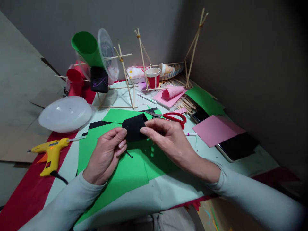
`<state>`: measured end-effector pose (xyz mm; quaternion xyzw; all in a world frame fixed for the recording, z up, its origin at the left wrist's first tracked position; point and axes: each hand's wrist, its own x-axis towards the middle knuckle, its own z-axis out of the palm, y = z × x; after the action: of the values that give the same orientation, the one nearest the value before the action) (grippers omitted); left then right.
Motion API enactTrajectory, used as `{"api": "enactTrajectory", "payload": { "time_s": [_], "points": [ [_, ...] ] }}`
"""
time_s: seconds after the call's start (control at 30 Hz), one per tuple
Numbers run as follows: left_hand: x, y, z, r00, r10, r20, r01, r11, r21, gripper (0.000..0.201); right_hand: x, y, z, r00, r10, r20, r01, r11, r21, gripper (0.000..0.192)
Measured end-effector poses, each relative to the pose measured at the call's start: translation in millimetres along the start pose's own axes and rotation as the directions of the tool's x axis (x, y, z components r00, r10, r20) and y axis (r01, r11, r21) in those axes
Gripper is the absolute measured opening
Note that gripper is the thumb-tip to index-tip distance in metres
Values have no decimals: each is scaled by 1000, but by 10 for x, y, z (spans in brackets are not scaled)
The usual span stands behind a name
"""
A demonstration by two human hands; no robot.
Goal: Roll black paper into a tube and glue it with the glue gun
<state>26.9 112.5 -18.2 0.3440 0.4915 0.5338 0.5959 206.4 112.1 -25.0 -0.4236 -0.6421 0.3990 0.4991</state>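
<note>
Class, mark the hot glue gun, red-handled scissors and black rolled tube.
Hot glue gun (52,153): head view, on its yellow body.
Red-handled scissors (167,114): head view, on the handles near the blades.
Black rolled tube (134,127): head view, on its outer wall.

fingers (120,136) pinching black tube (134,129), apparently paper

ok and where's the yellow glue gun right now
In the head view, the yellow glue gun lies at the left, mostly over the red strip, just below the white bowl and left of the left hand.
</note>
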Motion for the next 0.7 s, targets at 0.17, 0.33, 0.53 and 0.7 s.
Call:
{"api": "enactTrajectory", "payload": {
  "time_s": [0.17, 0.33, 0.53, 0.7],
  "points": [
    [-3, -34, -61, 976, -157, 150, 151, 987, 54, 44, -67, -43, -58, 902, -429, 49, 405, 802, -439, 13],
    [-13, -60, -120, 975, -97, 199, -28, 838, 545, 36, -113, -159, -242, 849, -390, 357, 516, 469, -717, 18],
    [58, -79, -160, 912, 353, 211, -390, 581, 715, 19, -154, -197, -304, 788, -143, 599, 607, 347, -716, 14],
    [44, -137, -128, 888, 391, 243, -446, 601, 663, 19, -243, -180, -424, 825, -306, 476, 558, 577, -596, 27]
  ]
}}
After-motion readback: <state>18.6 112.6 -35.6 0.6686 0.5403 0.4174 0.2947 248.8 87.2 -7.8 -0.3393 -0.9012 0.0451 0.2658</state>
